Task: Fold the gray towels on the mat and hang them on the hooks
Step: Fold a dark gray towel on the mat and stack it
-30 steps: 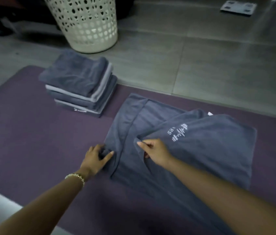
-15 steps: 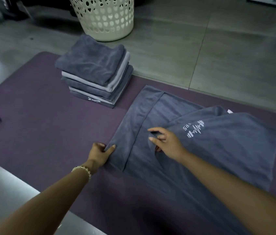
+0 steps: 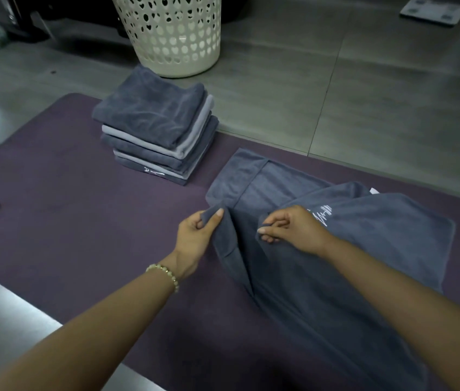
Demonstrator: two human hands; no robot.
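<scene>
The towel [image 3: 322,249] lies half-folded on the mat [image 3: 67,221], right of the stack [image 3: 155,128]. The left hand [image 3: 195,235] pinches its lifted left edge; the right hand [image 3: 290,228] pinches a fold just beside it.

Towel [image 3: 386,249] near end, basket [image 3: 172,46] top cropped.

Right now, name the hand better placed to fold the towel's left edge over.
Left, probably. The left hand pinches that lifted edge of the gray towel; the right hand pinches an inner fold.
</scene>
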